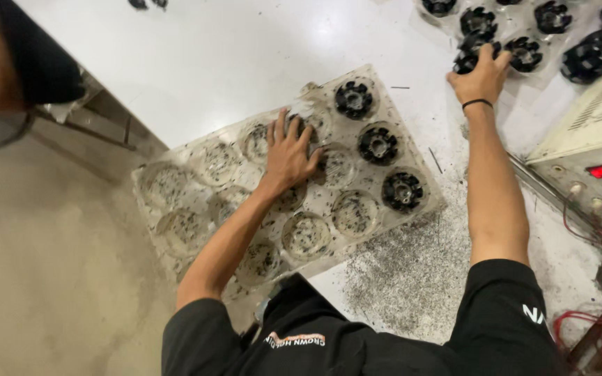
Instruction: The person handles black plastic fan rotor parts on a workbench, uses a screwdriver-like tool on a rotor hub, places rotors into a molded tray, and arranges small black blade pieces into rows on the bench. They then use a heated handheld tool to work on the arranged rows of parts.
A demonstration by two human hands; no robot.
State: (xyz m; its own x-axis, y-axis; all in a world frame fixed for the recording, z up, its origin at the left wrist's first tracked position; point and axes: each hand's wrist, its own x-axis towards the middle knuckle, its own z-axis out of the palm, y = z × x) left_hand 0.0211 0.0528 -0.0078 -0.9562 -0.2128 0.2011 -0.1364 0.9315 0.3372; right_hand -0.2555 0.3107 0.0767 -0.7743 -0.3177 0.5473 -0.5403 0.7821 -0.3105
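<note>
The left hand [288, 154] lies flat with fingers spread on a clear plastic blister tray [175, 209], pressing it down where it overhangs the edge of the white worktable [231, 56]. The tray has round pockets: three along its far right side hold black ribbed round parts [378, 145], while the others hold only dark specks and grit.

The right hand [481, 75] reaches far forward to a second clear tray [517, 76] at the table's back edge, which is filled with the same black parts. Its fingers curl over one black part [469, 58] at the near corner of that tray; it looks like a grasp, though the palm hides whether the part is lifted or only touched.

The step in hand appears to be moving parts from the full tray into the steadied one. The next move would call for lifting the part free of its pocket, carrying it back and seating it in a free pocket beside the three filled ones, with the left hand holding the tray from tipping off the edge.

Dark shavings [412, 271] litter the table near the body, and a control box with a lit red switch [599, 171] stands at the right.
</note>
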